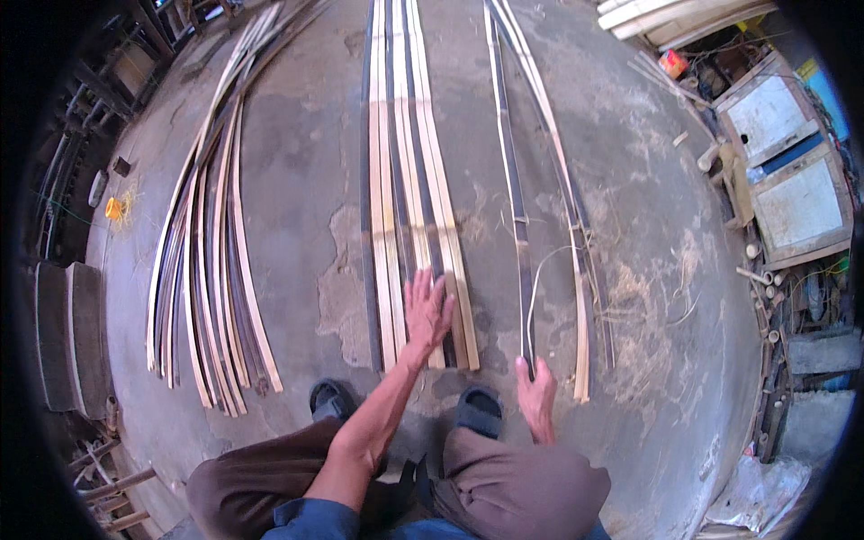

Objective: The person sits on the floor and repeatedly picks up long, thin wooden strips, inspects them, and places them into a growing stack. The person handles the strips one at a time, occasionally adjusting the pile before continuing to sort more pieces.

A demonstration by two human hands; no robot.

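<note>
My left hand lies on a row of long bamboo strips, fingers stretched out and slightly apart. Pale and dark strips alternate in that row, side by side on the floor in front of my feet. To the right, my right hand is closed on the near end of a dark bamboo strip with a pale edge, which runs far ahead. A thin, pale curved fibre arches close to this strip. Beyond it, a narrow bundle of bamboo strips lies on the floor.
A larger fanned bundle of bamboo strips lies at the left. An orange roll sits near the left wall. Framed panels, bamboo pieces and a clear plastic bag line the right side. Thin shavings litter the concrete floor.
</note>
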